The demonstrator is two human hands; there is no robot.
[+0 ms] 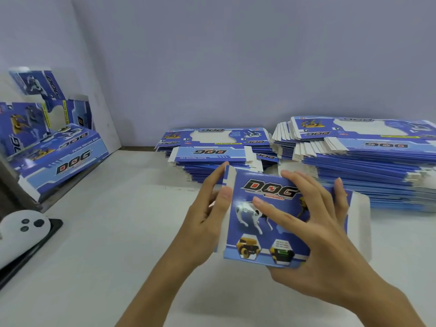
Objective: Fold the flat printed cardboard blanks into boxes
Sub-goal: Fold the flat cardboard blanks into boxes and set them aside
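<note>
A blue printed "DOG" cardboard blank (254, 241), partly folded into a box shape, is held above the white table in the middle of the view. My left hand (207, 213) grips its left end, thumb on the printed face and fingers behind the side flap. My right hand (304, 220) lies over the top face with fingers spread, its thumb hidden under the lower edge. A white flap (359, 223) sticks out at the right end. Flat blanks lie in two stacks behind: a lower stack (219, 147) and a taller stack (368, 161).
Folded boxes (59, 159) are piled at the left against a leaning white board (77, 55). A white controller (21, 230) rests on a dark tray at the left edge. The white table (118, 232) runs up to a pale wall behind the stacks.
</note>
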